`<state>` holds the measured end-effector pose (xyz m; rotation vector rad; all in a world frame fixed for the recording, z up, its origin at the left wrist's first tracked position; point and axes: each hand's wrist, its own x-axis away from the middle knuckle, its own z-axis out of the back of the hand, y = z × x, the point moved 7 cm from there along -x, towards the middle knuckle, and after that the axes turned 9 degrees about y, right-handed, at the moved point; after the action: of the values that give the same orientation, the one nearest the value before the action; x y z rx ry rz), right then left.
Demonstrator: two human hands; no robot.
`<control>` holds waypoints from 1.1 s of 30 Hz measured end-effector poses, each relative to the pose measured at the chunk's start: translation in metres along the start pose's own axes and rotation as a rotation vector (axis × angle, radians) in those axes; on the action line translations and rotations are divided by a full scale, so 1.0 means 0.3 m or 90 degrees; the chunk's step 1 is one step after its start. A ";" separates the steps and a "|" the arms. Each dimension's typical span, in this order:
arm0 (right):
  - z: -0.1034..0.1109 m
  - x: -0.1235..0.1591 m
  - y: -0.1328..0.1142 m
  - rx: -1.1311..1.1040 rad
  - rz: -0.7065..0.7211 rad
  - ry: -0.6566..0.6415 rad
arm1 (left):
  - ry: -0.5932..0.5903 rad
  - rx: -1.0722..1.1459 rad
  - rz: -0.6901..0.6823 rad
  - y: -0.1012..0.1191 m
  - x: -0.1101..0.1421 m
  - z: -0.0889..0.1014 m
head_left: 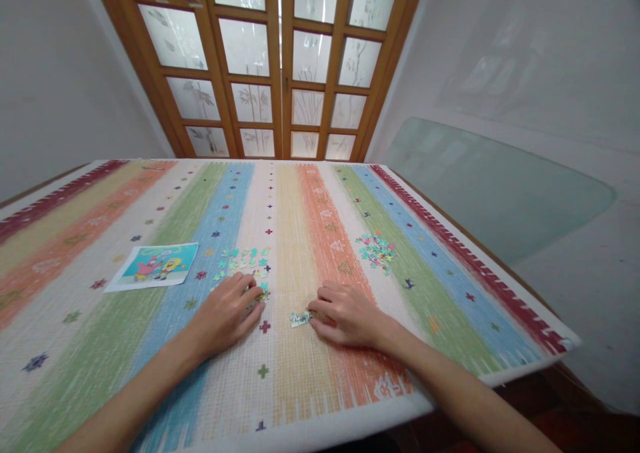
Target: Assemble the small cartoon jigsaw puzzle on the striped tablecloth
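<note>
the right hand [345, 311] rests on the tablecloth [295, 366] with thumb and fingers drawn close together at the right end of a small patch of jigsaw pieces [300, 318], its fingertips touching that end; whether they pinch a piece or only press on it, i cannot tell. the patch lies on the yellow stripe, between the two hands. the left hand [227, 313] lies palm down over the white and blue stripes, fingers bent in a narrow curl, the tips at the near right corner of the rows of jigsaw pieces [245, 259]; the fingers hide what is under them, so i cannot tell if a piece is held. those rows, mostly turquoise with some yellow, are spread just beyond the left hand, a little apart from one another. to their left lies a spongebob picture sheet [165, 264], flat, with a pink starfish figure beside the yellow one. a loose heap of jigsaw pieces [377, 251] sits beyond the right hand, over the white and green stripes. past the table's far edge stands a wooden double door [285, 86] with patterned glass panes, and a pale green panel [500, 179] is by the right wall [560, 59].
</note>
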<state>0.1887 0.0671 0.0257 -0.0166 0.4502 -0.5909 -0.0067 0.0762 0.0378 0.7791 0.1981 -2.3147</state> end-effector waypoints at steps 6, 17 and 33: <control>-0.005 0.001 -0.001 -0.008 0.004 0.003 | 0.011 0.033 0.022 -0.004 0.000 0.003; -0.001 -0.003 -0.009 0.013 0.007 -0.009 | -0.044 0.141 0.045 0.051 0.005 -0.024; -0.008 -0.006 -0.011 0.018 0.017 -0.015 | -0.043 0.193 0.050 0.125 -0.001 -0.059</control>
<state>0.1846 0.0654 0.0247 0.0086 0.4184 -0.5699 0.0261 0.0539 0.0262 0.8367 -0.2149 -2.3207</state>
